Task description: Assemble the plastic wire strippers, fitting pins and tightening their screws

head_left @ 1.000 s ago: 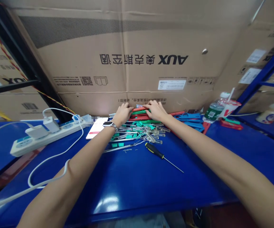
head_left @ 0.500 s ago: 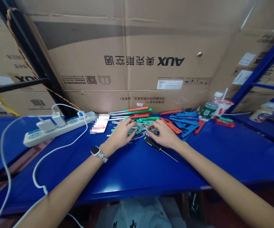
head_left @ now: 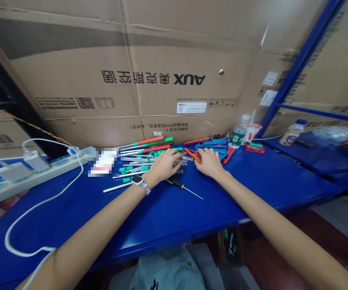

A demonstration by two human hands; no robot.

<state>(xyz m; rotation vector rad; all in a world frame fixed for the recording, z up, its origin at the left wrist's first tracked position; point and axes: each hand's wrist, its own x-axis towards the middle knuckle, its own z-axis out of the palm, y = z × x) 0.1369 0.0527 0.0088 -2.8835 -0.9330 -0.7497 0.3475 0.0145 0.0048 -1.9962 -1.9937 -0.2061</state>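
Note:
My left hand point(head_left: 165, 165) lies over a spread of metal rods with green ends point(head_left: 128, 174), its fingers bent and apart; what lies under its palm is hidden. My right hand point(head_left: 209, 162) is at the orange plastic pieces point(head_left: 192, 154), fingers spread, fingertips touching them or just above them. Just behind it is a pile of blue plastic pieces point(head_left: 211, 143). Close in front of my left hand lies a screwdriver point(head_left: 178, 184) with a black and yellow handle, its shaft pointing toward me. Long tools with orange, red and green handles point(head_left: 151, 141) lie behind the rods.
A white power strip point(head_left: 17, 179) with plugs and a cable runs along the left. A pixelated flat object point(head_left: 103, 162) lies beside the rods. To the right stand a water bottle point(head_left: 237, 132), a cup with a straw point(head_left: 252, 132) and a blue-capped bottle point(head_left: 293, 132). Cardboard point(head_left: 155, 48) walls the back.
The view has turned to the right. My hands have moved apart, the right one toward the orange pieces. More rods now show left of my left hand.

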